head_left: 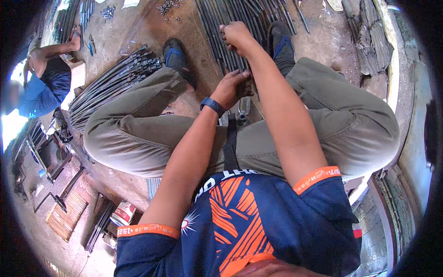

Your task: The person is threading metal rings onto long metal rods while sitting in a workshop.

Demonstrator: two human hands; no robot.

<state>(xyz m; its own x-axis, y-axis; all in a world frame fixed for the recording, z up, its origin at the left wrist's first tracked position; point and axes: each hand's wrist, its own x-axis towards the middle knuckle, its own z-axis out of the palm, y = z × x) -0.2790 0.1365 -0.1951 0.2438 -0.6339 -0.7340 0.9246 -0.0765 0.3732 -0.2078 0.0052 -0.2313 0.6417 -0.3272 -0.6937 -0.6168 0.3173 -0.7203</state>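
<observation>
Rods: big fan of long dark metal rods (108, 85) lies on the dirt floor (194, 27) well out to the left of the left hand, past the person's bent left knee. Second bundle of rods (230, 27) runs straight ahead under and beyond the right hand. Co-worker in blue (44, 87) sits far left, apart. Right hand (235, 37) is clenched in a fist around the upper end of one rod (240, 62) pulled from that bundle, arm stretched forward. Left hand (233, 87), wristband (212, 106) on it, is closed lower down on the same rod, just behind the right, above a small metal fixture (242, 115) between the knees. Judgement: doing this well means keeping both grips firm, rod aligned with the fixture, hands clear of the rod end. Small nuts (168, 7) lie ahead-left of the right hand.
</observation>
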